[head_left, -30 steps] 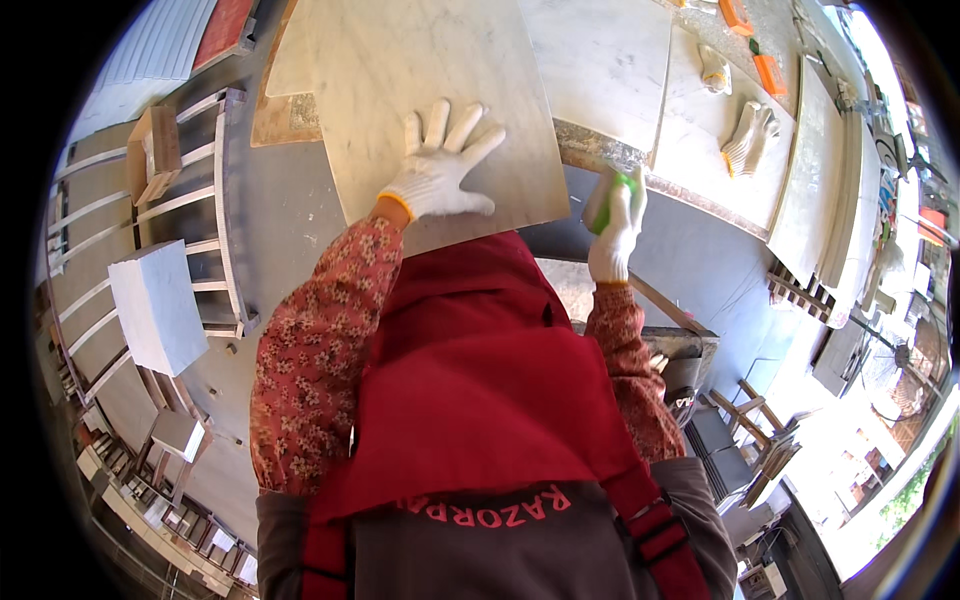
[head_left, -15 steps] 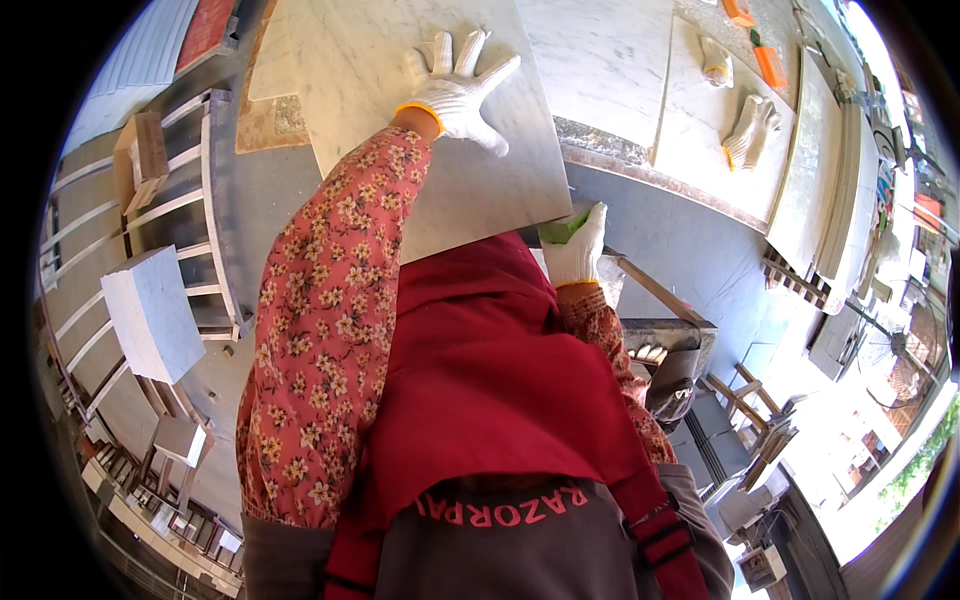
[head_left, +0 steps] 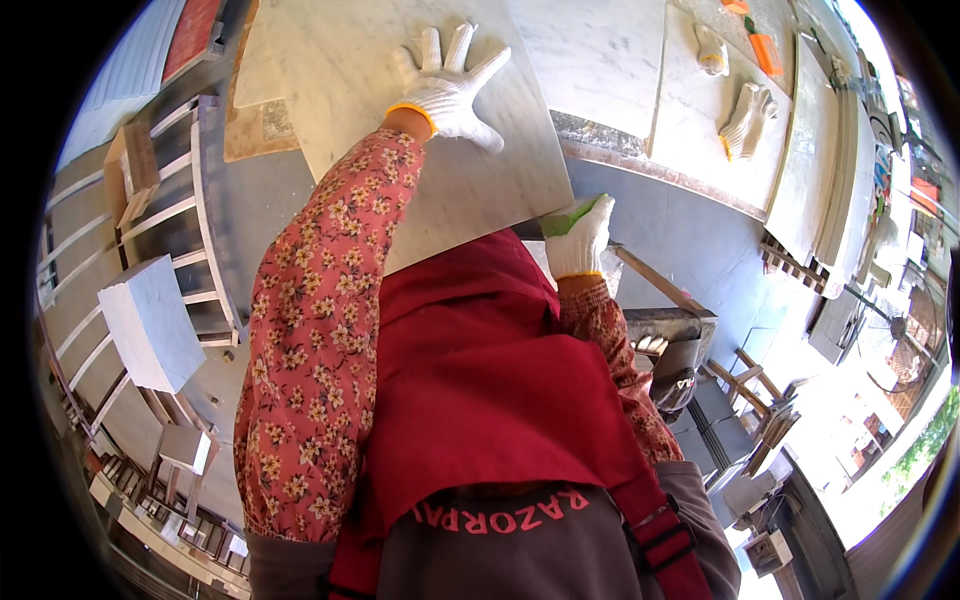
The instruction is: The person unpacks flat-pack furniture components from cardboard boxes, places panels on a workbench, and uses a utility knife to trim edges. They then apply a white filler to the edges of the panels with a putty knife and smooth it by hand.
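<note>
Here the left hand (head_left: 447,88), in a white knit glove with an orange cuff, lay flat on a pale marble slab (head_left: 400,130), its fingers (head_left: 462,45) spread wide apart and pressed against the stone, gripping nothing. The slab sat in the upper middle of the view, tilted so that one corner pointed down toward the person's chest, and it rested over a grey table (head_left: 690,240). The right hand (head_left: 580,245), gloved the same way, was at the slab's lower right corner, fingers closed around a green sponge-like pad (head_left: 572,215) that touched the stone's edge. A floral red sleeve (head_left: 320,330) ran from the lower frame up to the left hand, and a dark red apron (head_left: 480,390) covered the torso.

Further back, a second marble slab (head_left: 595,60) lay beside the first, and a third one (head_left: 700,130) to its right carried a spare pair of white gloves (head_left: 745,120) and an orange tool (head_left: 765,50). To the left stood a white slatted rack (head_left: 150,230) with a small wooden block (head_left: 135,170) on it, and a square stone tile (head_left: 150,320) leaned near its lower end.
</note>
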Tool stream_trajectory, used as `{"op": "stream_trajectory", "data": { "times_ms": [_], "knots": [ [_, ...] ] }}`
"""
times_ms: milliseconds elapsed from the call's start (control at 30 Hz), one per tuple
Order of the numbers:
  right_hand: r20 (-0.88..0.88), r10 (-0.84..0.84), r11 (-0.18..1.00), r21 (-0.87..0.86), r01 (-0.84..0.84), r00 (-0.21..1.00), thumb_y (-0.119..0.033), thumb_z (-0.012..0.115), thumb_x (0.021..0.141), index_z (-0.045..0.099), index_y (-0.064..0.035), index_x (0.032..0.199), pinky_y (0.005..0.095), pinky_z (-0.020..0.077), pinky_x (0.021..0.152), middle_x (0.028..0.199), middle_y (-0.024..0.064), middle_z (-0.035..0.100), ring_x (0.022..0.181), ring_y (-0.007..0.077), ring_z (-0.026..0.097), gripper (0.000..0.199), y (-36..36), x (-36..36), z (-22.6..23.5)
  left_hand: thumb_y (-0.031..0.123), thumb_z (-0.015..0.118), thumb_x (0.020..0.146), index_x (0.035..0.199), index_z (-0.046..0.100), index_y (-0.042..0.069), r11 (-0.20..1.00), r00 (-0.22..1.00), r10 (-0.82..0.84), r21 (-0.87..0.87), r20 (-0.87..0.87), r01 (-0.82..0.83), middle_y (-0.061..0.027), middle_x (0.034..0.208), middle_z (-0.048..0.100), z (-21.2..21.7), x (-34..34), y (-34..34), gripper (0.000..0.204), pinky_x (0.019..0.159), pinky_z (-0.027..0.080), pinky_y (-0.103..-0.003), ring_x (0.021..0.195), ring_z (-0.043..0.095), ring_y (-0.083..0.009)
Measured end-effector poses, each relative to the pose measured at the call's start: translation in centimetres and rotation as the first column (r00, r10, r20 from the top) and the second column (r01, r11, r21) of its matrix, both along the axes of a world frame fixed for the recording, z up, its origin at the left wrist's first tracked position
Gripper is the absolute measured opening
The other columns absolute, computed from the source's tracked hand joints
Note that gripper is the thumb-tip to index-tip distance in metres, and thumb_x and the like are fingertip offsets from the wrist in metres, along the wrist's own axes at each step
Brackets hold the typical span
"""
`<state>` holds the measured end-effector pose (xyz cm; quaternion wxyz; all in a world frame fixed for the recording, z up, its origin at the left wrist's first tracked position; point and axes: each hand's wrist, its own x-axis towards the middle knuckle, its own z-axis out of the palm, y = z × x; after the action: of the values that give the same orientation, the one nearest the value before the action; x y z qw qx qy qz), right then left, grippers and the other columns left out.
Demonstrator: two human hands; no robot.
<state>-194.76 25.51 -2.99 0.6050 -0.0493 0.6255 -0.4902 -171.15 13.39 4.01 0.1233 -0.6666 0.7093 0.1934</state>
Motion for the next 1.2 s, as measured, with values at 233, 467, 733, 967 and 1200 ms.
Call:
{"op": "stream_trajectory", "data": {
  "times_ms": [233, 467, 733, 967, 1200],
  "knots": [
    [0.099, -0.138, 0.977, 0.175, 0.120, 0.985, -0.058, 0.043, 0.103, 0.047, -0.0099, 0.137, 0.0460, 0.0492, 0.094, 0.128, 0.0086, 0.052, 0.113, 0.0279, 0.055, 0.059, -1.1, 0.5, 1.0, 0.068, 0.084, 0.054, 0.160, 0.019, 0.040, 0.999, 1.000, 0.011, -0.048, 0.009, -0.010, -0.0139, 0.170, 0.004, -1.4, -0.1, -0.1, 0.127, 0.111, 0.007, -0.078, 0.151, 0.001, -0.0513],
    [0.070, -0.128, 0.980, 0.163, 0.115, 0.989, -0.056, 0.043, 0.104, 0.047, -0.0090, 0.138, 0.0440, 0.0497, 0.094, 0.132, 0.0087, 0.053, 0.113, 0.0268, 0.056, 0.058, -1.3, 0.0, 0.5, 0.065, 0.086, 0.052, 0.161, 0.016, 0.039, 1.000, 1.000, 0.005, -0.013, -0.004, -0.005, -0.0194, 0.169, 0.000, -0.9, -0.1, -0.4, 0.132, 0.111, 0.006, -0.078, 0.149, -0.002, -0.0575],
    [0.107, -0.005, 0.992, 0.123, -0.008, 0.994, -0.058, 0.046, 0.102, 0.047, -0.0104, 0.138, 0.0442, 0.0496, 0.092, 0.130, 0.0089, 0.055, 0.111, 0.0260, 0.057, 0.060, -2.4, -0.4, 0.0, 0.068, 0.085, 0.053, 0.160, 0.019, 0.040, 0.998, 0.999, 0.026, -0.054, 0.020, -0.025, -0.0166, 0.169, 0.003, -0.9, -0.3, -0.4, 0.129, 0.111, 0.009, -0.077, 0.151, 0.002, -0.0525],
    [0.346, -0.003, 0.998, 0.058, -0.018, 0.938, -0.057, 0.047, 0.102, 0.048, -0.0090, 0.135, 0.0439, 0.0524, 0.087, 0.129, 0.0106, 0.054, 0.107, 0.0260, 0.059, 0.059, -3.4, -1.4, -2.4, 0.067, 0.085, 0.052, 0.161, 0.018, 0.037, 0.998, 0.999, 0.029, -0.048, 0.022, -0.028, -0.0183, 0.169, 0.002, -0.7, -0.6, -0.6, 0.131, 0.110, 0.007, -0.078, 0.150, 0.002, -0.0553],
    [-0.163, -0.062, 0.985, 0.147, 0.087, 0.985, -0.052, 0.050, 0.102, 0.045, -0.0068, 0.142, 0.0386, 0.0503, 0.091, 0.131, 0.0097, 0.053, 0.112, 0.0230, 0.055, 0.061, -2.4, 0.0, -0.6, 0.067, 0.086, 0.052, 0.161, 0.018, 0.036, 0.999, 0.999, 0.048, 0.007, 0.002, -0.048, -0.0197, 0.169, -0.001, -0.2, -0.8, -0.4, 0.132, 0.112, 0.005, -0.077, 0.151, -0.001, -0.0538]
  ]
}}
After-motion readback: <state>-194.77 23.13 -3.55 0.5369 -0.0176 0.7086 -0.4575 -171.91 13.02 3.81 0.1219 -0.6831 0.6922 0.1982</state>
